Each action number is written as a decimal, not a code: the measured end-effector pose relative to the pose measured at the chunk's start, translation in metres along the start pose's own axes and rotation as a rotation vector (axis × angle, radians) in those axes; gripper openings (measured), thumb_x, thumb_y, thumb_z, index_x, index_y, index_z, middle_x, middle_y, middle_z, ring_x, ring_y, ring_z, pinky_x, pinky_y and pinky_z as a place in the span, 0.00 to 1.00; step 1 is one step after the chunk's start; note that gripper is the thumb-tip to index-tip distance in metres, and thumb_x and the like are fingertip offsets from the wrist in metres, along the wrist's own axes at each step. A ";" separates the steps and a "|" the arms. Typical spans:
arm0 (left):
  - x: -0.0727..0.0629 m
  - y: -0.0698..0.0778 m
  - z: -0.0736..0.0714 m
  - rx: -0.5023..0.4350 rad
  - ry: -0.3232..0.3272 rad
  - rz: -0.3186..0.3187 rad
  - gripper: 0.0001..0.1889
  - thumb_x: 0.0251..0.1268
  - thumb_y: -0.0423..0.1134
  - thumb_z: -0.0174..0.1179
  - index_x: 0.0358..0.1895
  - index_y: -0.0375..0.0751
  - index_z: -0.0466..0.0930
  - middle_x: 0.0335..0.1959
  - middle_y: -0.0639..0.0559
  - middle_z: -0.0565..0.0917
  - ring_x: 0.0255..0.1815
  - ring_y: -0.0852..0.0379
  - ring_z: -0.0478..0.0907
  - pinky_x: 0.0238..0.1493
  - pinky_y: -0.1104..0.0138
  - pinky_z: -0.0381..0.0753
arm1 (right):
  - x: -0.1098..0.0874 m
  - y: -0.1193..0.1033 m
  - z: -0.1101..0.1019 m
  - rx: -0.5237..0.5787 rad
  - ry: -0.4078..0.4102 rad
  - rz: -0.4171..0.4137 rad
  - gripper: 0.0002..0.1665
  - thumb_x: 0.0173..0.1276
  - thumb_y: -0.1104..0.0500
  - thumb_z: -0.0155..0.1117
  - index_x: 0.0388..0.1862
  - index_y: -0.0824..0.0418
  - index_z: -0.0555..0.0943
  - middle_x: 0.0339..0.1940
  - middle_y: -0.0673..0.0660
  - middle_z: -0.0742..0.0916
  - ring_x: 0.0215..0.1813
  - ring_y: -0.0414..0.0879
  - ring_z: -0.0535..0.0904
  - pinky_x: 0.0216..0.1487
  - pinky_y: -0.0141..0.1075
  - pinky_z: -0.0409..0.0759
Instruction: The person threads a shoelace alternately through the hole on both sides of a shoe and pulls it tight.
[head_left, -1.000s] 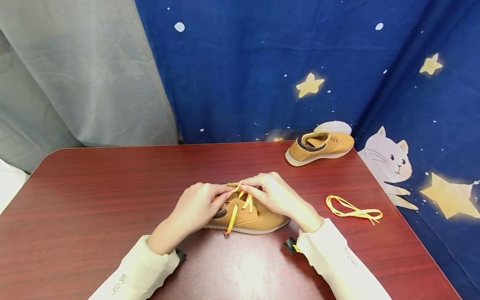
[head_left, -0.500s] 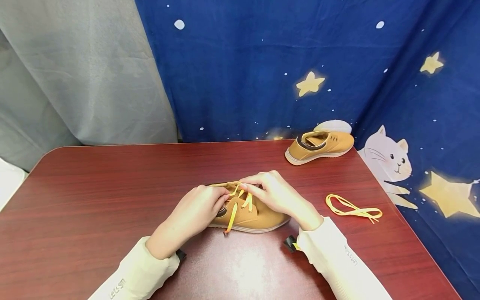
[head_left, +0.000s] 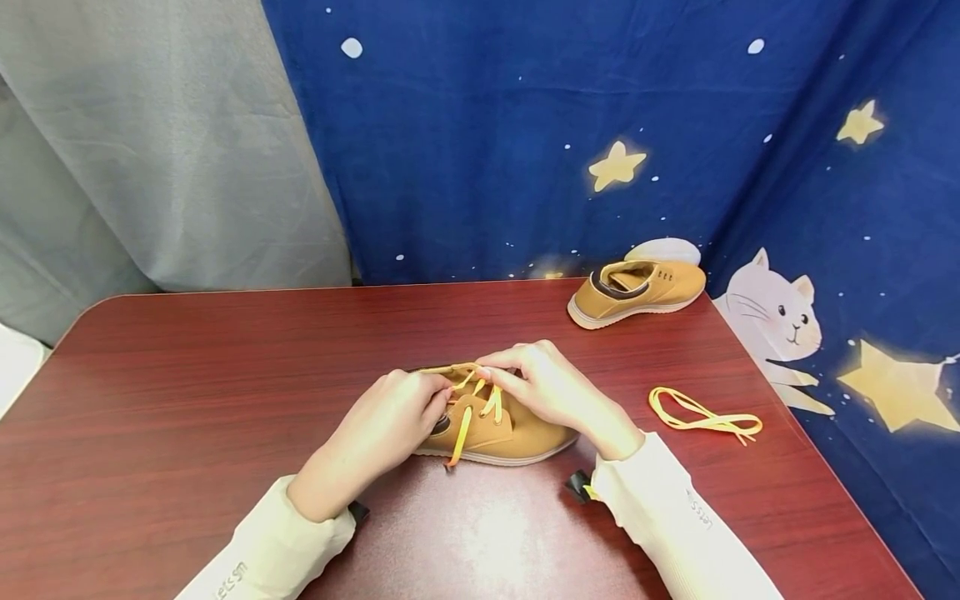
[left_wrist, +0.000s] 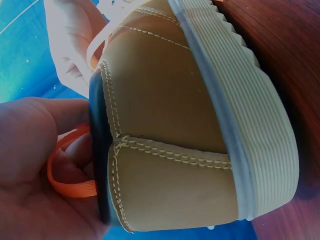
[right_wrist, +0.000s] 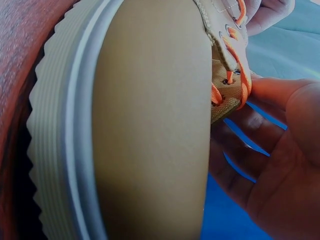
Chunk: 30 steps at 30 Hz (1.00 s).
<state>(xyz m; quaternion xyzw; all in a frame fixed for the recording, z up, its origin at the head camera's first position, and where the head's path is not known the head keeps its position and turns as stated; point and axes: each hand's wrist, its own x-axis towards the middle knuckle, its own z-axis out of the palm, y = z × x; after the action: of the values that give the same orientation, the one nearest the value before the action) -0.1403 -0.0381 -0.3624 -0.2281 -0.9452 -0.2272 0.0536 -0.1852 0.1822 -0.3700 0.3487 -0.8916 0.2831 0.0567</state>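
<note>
A tan lace-up shoe (head_left: 525,435) lies on the table with its toe to the right, under both hands. Its yellow shoelace (head_left: 461,435), orange in the wrist views, runs through several eyelets, and one end hangs down the near side. My left hand (head_left: 392,418) is over the shoe's opening and pinches the lace; in the left wrist view a loop of lace (left_wrist: 56,172) bends around by its fingers. From the toe side, my right hand (head_left: 551,392) grips the far eyelet flap (right_wrist: 235,75), thumb against the lace and the other fingers behind. The fingertips are partly hidden.
Another tan shoe (head_left: 637,293), with bare eyelets, stands at the table's back right corner. A folded yellow lace (head_left: 705,421) lies to the right of the right hand. A blue curtain (head_left: 487,150) hangs behind the reddish-brown table (head_left: 225,375).
The left hand has drawn back slightly to the left from the right fingertips, the lace in its pinch. The right hand has moved from the lace onto the far flap.
</note>
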 end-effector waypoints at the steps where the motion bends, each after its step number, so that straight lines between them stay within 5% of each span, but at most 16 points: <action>1: 0.000 0.000 0.000 -0.001 0.004 -0.001 0.15 0.69 0.35 0.59 0.22 0.52 0.76 0.14 0.63 0.61 0.17 0.64 0.59 0.22 0.70 0.59 | 0.000 0.000 0.000 0.001 -0.001 0.001 0.12 0.73 0.54 0.64 0.49 0.53 0.90 0.43 0.47 0.92 0.45 0.39 0.88 0.49 0.36 0.84; 18: 0.000 -0.002 0.001 0.041 0.038 0.013 0.18 0.67 0.33 0.59 0.17 0.52 0.71 0.14 0.63 0.60 0.18 0.61 0.59 0.23 0.68 0.62 | 0.003 -0.006 -0.005 0.027 -0.029 0.022 0.12 0.73 0.54 0.64 0.49 0.52 0.90 0.44 0.47 0.92 0.46 0.39 0.88 0.50 0.36 0.84; 30: 0.000 -0.001 0.013 0.117 0.137 0.016 0.20 0.70 0.39 0.60 0.17 0.51 0.70 0.12 0.62 0.62 0.17 0.57 0.64 0.21 0.61 0.68 | 0.002 0.001 0.004 0.301 -0.060 0.227 0.13 0.77 0.50 0.59 0.45 0.51 0.90 0.39 0.46 0.91 0.44 0.37 0.83 0.51 0.33 0.79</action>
<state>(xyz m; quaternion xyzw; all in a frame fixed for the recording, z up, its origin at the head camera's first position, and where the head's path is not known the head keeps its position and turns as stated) -0.1405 -0.0329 -0.3743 -0.2159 -0.9492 -0.1863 0.1330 -0.1870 0.1794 -0.3735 0.2587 -0.8742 0.4072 -0.0548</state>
